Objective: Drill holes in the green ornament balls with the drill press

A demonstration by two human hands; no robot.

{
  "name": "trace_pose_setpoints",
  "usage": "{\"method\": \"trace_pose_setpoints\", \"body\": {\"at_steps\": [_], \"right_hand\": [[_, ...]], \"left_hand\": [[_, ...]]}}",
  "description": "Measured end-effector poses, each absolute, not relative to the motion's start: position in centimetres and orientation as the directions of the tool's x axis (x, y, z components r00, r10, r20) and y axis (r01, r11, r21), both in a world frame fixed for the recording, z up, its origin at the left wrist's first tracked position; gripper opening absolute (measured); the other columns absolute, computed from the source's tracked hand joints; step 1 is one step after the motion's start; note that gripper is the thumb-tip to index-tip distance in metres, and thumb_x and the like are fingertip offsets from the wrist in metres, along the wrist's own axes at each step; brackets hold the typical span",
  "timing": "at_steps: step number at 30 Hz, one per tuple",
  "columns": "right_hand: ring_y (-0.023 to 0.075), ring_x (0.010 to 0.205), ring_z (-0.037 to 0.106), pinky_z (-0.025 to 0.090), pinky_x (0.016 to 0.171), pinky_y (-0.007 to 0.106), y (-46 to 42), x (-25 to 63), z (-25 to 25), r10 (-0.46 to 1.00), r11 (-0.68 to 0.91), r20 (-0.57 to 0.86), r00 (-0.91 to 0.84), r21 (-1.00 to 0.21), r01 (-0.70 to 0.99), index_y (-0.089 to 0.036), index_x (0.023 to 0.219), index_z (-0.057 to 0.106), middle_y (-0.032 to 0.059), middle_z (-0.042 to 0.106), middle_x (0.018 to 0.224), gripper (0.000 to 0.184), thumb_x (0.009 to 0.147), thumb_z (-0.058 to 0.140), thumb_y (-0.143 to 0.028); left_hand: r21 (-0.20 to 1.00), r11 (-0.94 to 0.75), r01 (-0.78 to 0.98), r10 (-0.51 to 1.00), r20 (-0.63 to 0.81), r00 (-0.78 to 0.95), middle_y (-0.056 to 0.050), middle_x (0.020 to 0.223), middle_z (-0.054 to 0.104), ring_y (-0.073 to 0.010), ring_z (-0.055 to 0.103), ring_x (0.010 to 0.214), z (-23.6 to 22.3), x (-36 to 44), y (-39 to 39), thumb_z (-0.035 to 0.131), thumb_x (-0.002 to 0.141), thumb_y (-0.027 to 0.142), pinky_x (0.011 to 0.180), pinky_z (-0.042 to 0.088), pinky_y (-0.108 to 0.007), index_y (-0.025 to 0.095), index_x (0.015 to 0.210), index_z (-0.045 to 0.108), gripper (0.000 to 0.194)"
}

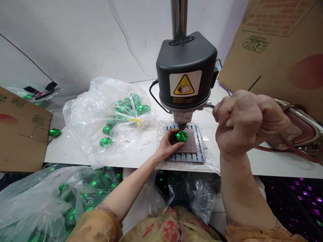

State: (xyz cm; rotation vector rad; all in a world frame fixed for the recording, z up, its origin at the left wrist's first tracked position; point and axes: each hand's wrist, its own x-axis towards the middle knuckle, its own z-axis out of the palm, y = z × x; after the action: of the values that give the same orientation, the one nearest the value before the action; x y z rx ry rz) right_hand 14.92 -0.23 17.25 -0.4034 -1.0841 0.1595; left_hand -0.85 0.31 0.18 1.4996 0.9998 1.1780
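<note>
A small black bench drill press (186, 70) with a yellow warning label stands in front of me. Under its chuck (181, 125), a shiny green faceted ball (181, 136) rests on a brown board (189, 148) over the slotted metal base (201, 148). My left hand (168, 144) holds that ball from the left, between thumb and fingers. The ball's top is right below the chuck, and I cannot make out the bit. My right hand (243, 121) is raised at the right, its fingers wrapped in a fist around the press's feed lever (210, 105), which the hand mostly hides.
A clear plastic bag (85, 101) of green balls lies on the white table (141, 158) at left, beside cardboard boxes (22, 134). Another bag (32, 198) of green balls sits below. At right stand a large carton (285, 67) and a brown metal-framed object (300, 131). Dark shavings surround the base.
</note>
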Motion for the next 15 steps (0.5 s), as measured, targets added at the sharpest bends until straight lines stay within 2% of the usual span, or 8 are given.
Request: {"method": "trace_pose_setpoints", "body": {"at_steps": [8,12,15], "right_hand": [[0.0048,0.041,0.024,0.021,0.042,0.028,-0.1,15.0,17.1,0.311,0.916,0.830,0.463,-0.391,0.085,-0.017,0.056,0.016,-0.0046,0.024,0.045,0.048,0.087,0.053,-0.019],[0.0050,0.039,0.025,0.020,0.042,0.029,0.2,14.8,17.5,0.346,0.874,0.781,0.520,-0.470,0.125,-0.017,0.055,0.014,-0.0042,0.020,0.045,0.053,0.087,0.056,-0.024],[0.0065,0.041,0.027,0.023,0.043,0.031,0.7,14.8,18.2,0.381,0.832,0.752,0.538,-0.532,0.154,-0.019,0.054,0.017,-0.0036,0.023,0.046,0.053,0.088,0.057,-0.030]], "left_hand": [[0.981,-0.165,0.098,0.980,0.153,0.124,-0.004,0.102,0.066,-0.0205,0.063,0.098,0.4,-0.1,0.2,0.082,0.075,0.042,0.089,0.049,-0.035,0.021,0.110,0.056,0.048],[0.986,-0.158,0.045,0.979,0.151,0.136,-0.005,0.105,0.066,-0.0214,0.064,0.101,0.3,0.3,0.2,0.083,0.073,0.041,0.092,0.049,-0.036,0.021,0.110,0.055,0.051],[0.986,-0.168,0.020,0.973,0.162,0.163,-0.007,0.111,0.066,-0.0228,0.063,0.108,0.1,0.4,0.1,0.085,0.071,0.039,0.096,0.049,-0.038,0.021,0.112,0.054,0.054]]}}
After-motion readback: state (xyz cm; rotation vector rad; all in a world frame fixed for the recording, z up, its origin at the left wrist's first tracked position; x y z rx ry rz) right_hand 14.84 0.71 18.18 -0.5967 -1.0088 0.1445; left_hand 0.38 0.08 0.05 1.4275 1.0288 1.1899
